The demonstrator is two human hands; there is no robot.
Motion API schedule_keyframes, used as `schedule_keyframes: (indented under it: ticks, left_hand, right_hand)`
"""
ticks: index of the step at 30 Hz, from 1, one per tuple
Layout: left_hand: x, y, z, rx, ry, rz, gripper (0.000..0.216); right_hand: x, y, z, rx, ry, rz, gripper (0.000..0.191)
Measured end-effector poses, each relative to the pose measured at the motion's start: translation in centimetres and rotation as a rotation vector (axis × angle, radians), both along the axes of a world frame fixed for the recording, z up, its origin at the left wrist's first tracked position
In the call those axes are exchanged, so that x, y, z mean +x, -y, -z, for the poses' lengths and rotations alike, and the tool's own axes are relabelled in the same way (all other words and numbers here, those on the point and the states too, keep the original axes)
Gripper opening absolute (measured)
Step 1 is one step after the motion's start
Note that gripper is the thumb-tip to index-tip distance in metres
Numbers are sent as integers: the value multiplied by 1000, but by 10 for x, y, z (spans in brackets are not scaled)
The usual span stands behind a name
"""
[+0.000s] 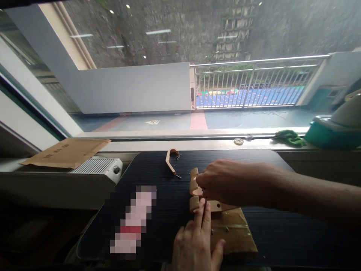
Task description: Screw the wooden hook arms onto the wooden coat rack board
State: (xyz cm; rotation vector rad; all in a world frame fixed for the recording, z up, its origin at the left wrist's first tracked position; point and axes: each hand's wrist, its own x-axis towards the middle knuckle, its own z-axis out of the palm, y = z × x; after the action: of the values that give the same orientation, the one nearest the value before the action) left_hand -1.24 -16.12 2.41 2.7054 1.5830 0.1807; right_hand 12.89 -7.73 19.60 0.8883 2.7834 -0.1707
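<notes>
Two or more curved light-wood hook pieces [194, 187] stand side by side on the dark table, under and beside my hands. My right hand [222, 182] is closed above them, and its grip is mostly hidden. Below it a thin dark shaft [205, 202] points down to the wood. My left hand [194, 233] lies with fingers stretched out and thumb apart, its fingertips at the front hook piece and either side of the shaft. A flat wooden part with a dark hole [218, 205] extends rightward over a brown tape-wrapped package [237, 233].
Another wooden hook [169, 162] lies farther back, with small screws [178, 156] near it. A blurred-out pinkish item [135, 222] lies at left. Beyond are a brown envelope [67, 150] on a radiator, a tape roll [238, 141], a green cloth [290, 137] and the window sill.
</notes>
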Motion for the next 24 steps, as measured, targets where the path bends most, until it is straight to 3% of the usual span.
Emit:
schedule_keyframes:
  ticks: [9,14,24]
  left_hand:
    - [-2,1,2,8,17,9,68]
    - [-2,0,3,12,23,24,68]
    - [-1,1,2,-3,35,-3,68]
  right_hand:
    - [0,0,-15,-17,70,-12,10]
    - [3,-5,-8,-45,-8,-78,14]
    - [4,-6,-1,-79,-25,-3,13]
